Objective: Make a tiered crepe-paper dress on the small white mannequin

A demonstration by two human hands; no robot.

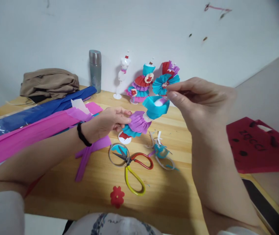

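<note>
My left hand [112, 121] is closed on a miniature dress form [147, 117], which leans to the right over the table. It wears a teal paper top [154, 112] and a pleated purple skirt [139, 122] over a teal layer. Its round white base [125, 137] carries a red piece. Thumb and forefinger of my right hand [193, 98] are pinched together close to the upper end of the form; whatever lies between them is hidden. Below are scissors [128, 161] with one red and one yellow handle, blades apart, across a tape roll [109, 155].
Along the wall stand a bare dress form [122, 76], two decorated ones [144, 81] [166, 78] and a flask [95, 70]. Crepe paper [39, 127] and brown cloth [48, 81] lie left. A red flower cutout [117, 196], another tape roll [166, 163] and a red bag [259, 147] are nearer.
</note>
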